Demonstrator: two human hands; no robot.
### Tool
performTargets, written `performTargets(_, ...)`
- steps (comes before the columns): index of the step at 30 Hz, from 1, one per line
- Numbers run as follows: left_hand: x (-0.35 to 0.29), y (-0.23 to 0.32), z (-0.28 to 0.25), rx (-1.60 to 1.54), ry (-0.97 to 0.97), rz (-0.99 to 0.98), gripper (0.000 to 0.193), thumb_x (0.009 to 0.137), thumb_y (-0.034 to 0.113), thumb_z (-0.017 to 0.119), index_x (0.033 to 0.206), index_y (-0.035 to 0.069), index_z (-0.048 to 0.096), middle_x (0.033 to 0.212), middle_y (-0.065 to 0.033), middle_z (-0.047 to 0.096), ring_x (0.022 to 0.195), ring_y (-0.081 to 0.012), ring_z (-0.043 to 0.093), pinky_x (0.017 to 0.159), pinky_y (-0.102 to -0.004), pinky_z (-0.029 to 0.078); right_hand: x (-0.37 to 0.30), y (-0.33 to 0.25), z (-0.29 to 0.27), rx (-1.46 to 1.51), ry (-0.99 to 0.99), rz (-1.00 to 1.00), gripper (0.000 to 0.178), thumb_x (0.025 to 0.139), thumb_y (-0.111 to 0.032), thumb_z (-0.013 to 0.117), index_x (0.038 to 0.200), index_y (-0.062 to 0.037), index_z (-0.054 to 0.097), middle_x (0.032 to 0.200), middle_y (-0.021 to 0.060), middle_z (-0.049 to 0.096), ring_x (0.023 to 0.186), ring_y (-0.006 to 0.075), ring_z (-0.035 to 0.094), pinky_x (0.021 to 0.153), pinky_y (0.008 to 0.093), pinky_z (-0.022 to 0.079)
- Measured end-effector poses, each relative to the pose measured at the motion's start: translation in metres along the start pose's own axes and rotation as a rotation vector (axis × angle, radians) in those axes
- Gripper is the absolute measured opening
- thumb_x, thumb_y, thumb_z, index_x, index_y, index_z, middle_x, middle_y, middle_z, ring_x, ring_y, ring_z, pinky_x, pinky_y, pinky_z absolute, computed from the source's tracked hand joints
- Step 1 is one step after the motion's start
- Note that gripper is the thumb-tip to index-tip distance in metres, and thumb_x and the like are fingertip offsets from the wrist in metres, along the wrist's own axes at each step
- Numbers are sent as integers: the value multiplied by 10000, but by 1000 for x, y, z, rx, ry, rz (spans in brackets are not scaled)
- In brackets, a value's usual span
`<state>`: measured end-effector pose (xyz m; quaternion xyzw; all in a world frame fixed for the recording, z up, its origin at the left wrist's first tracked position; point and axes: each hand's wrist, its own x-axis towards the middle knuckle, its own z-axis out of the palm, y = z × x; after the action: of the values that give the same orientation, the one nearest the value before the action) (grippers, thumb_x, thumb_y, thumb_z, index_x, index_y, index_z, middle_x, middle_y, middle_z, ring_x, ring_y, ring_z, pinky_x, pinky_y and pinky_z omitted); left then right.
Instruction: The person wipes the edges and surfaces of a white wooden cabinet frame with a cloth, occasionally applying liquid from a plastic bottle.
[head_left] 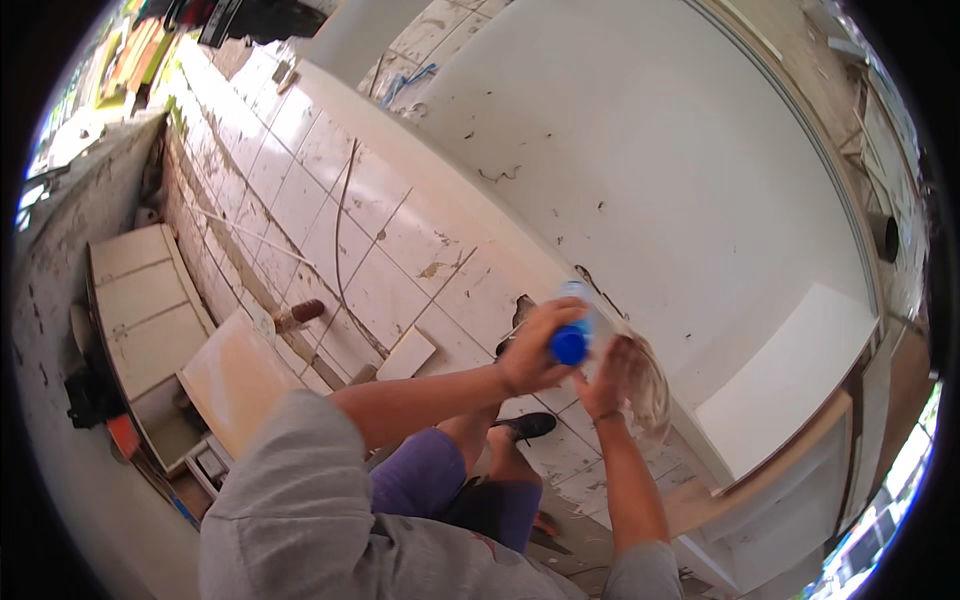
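My left hand is wrapped round a translucent bottle with a bright blue cap. The cap end points toward me, and the rest of the bottle is partly covered by my fingers. Close beside it, my right hand grips a crumpled cream rag, which hangs down past the wrist and is smeared by motion. Both hands are over the near edge of a large white cabinet panel, a shallow box-like piece with raised sides. Dark specks and bits of debris lie scattered across its surface.
White floor tiles to the left are dirty, with a thin dark strip lying on them. A drawer unit stands by the left wall, near a tan board. A brown-handled tool and a small white block are nearby.
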<state>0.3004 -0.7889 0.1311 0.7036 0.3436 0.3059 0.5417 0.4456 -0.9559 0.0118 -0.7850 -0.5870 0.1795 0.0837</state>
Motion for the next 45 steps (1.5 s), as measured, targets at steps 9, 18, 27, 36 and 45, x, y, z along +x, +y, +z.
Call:
performTargets(9,-156,12,-100,309,343,-389,537,792,91,772,1245,48,488,1259,-178,535,1187,-292,529,1009,-394,412,190,-172,21,-15,-243,-369,876,803,-452,657,1475,5,329,1529,170,348,1482,333,176,1188,531,129)
performTargets(18,-265,83,-52,99,646,-755,504,809,229,791,1198,41,531,1109,-138,604,1054,-264,605,939,-362,462,100,-7,15,273,-61,-177,659,803,-71,663,1419,-19,434,1408,242,475,1306,415,433,1095,459,362)
performTargets(27,-321,163,-87,190,955,-651,513,797,268,802,1183,59,535,1048,-135,611,951,-261,619,866,-358,490,-19,192,-179,442,-562,644,248,746,54,560,935,-73,658,879,72,644,801,204,644,560,395,576)
performTargets(36,-428,160,-108,542,1314,-963,577,681,332,852,1135,84,597,1139,-137,500,1060,-344,550,909,-441,471,97,161,-528,412,1237,-162,335,883,-234,659,710,52,631,638,123,626,560,193,504,553,371,448)
performTargets(45,-556,132,-121,352,1907,-1344,652,684,288,849,1183,30,517,1140,-172,555,1090,-371,533,933,-465,449,48,-71,-312,774,55,-70,204,875,-37,594,1075,-14,625,962,38,637,785,152,589,622,281,479)
